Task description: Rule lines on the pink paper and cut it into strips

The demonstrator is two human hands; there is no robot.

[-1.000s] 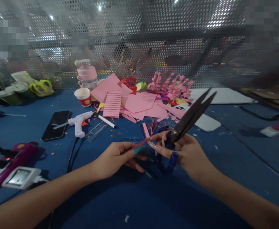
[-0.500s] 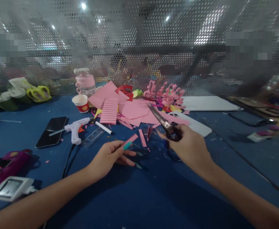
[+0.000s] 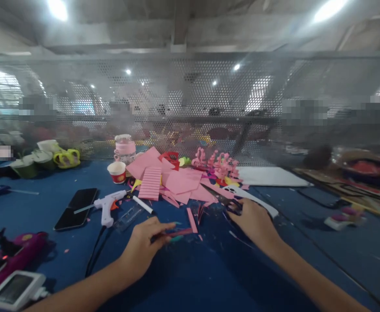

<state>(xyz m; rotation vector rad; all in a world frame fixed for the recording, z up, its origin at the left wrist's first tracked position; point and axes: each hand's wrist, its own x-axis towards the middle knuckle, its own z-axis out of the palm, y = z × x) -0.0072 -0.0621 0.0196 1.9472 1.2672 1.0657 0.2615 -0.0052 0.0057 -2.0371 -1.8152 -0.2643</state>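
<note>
My left hand [image 3: 146, 240] is closed in a pinch on a narrow pink paper strip [image 3: 184, 232], which points to the right. Dark-handled scissors [image 3: 222, 199] are gripped in my right hand [image 3: 253, 223], their blades pointing up and left over the pink paper. Between the hands, another pink strip [image 3: 191, 220] and some thin folded pieces [image 3: 201, 212] lie on the blue table. Behind them is a pile of pink paper sheets [image 3: 182, 180], with a lined pink sheet [image 3: 150, 183] on its left side.
Left of the pile are a white glue gun [image 3: 107, 206], a black phone [image 3: 76, 209], a white marker [image 3: 142, 204] and a paper cup [image 3: 116, 172]. Pink curled-paper shapes [image 3: 221, 164] stand behind. A metal mesh panel [image 3: 177, 99] borders the table's back.
The view has tilted upward. My left hand has turned, so the strip now points right instead of up and right. My right hand still holds the scissors, now lower and flatter.
</note>
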